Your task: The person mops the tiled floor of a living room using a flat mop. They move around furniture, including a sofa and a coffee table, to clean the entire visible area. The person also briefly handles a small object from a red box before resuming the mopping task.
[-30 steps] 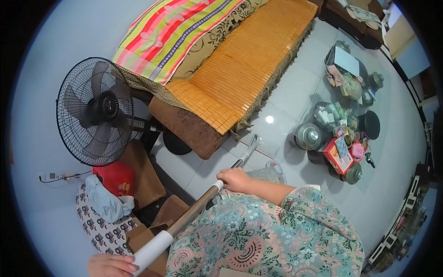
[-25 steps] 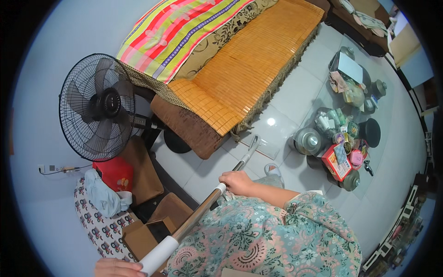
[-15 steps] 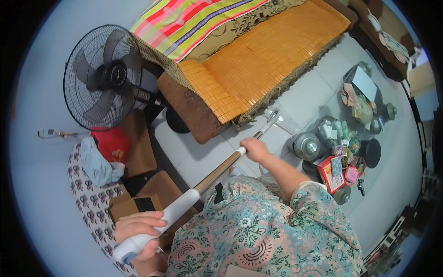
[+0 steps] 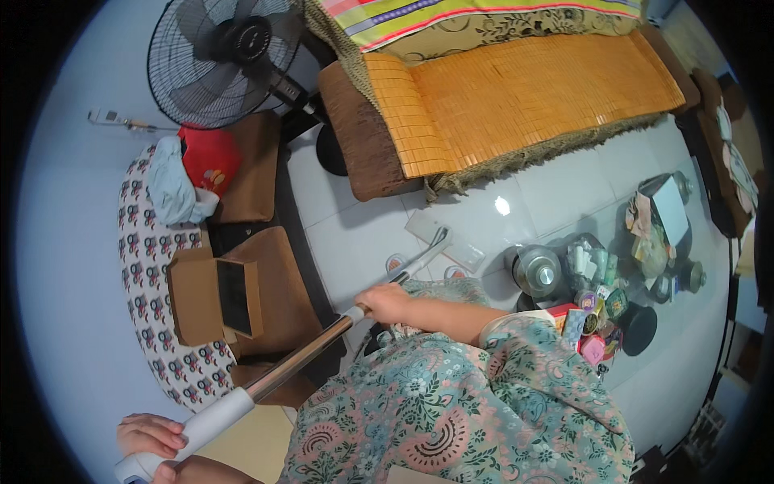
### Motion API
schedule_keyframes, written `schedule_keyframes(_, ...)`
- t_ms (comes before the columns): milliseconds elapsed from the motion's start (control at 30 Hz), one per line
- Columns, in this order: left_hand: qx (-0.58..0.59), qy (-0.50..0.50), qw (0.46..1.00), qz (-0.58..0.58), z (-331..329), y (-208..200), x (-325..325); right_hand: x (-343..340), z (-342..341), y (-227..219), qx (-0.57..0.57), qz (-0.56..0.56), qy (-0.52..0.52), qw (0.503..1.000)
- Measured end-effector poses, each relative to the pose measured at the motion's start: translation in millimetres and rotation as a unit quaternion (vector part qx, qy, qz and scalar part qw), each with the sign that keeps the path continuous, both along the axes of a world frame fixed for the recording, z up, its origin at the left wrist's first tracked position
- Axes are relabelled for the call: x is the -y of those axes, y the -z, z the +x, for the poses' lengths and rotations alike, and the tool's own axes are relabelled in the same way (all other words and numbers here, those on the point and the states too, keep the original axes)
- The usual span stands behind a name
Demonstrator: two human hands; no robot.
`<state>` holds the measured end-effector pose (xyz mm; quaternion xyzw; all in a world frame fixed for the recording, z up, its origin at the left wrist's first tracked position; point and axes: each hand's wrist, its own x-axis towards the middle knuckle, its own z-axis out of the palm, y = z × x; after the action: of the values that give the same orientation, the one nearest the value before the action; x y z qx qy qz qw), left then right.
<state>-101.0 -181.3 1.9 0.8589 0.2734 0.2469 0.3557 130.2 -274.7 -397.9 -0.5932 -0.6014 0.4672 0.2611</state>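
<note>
1. Across white floor tiles (image 4: 347, 230), apparently at the mopping step, with a mop (image 4: 298, 358) slanting toward the nearest corner of the sofa (image 4: 524, 31).
2. Farthest from the sofa: gripping the white handle (image 4: 216, 414) with the left hand (image 4: 151, 436); tip partly cut off below.
3. Closer to the sofa: clasping the shaft (image 4: 329, 334) with the right hand (image 4: 385, 304), palm hidden.
4. Just short of the sofa: probably time to guide the flat head (image 4: 469, 256) along, grips steady; outline hard to make out.
5. On the sofa: striped cloth (image 4: 484, 14), cut off above.
</note>
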Motion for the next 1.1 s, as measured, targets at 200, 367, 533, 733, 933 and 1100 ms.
schedule_keyframes(200,-0.067,0.206,0.976,0.0,-8.0,-23.7,15.0,24.1,-20.2,-0.6,-0.006,0.096,0.036,0.995)
schedule_keyframes(367,0.042,0.178,0.983,-0.027,-46.3,-10.6,0.4,32.8,-5.0,-15.5,0.037,0.098,0.073,0.992)
schedule_keyframes(533,-0.016,0.24,0.97,-0.024,5.3,46.1,-6.0,42.1,25.7,24.3,0.101,0.064,0.181,0.976)
schedule_keyframes(733,-0.035,0.188,0.981,-0.016,-23.9,47.8,-24.2,10.1,-22.8,45.6,0.114,0.009,0.159,0.981)
schedule_keyframes(933,-0.057,0.151,0.986,-0.046,-142.4,13.4,-50.4,-62.3,-142.8,34.3,0.084,0.038,0.05,0.994)
schedule_keyframes(1100,-0.066,0.137,0.988,0.028,-210.8,-1.6,-49.0,-122.6,-221.1,19.0,0.068,0.054,-0.069,0.994)
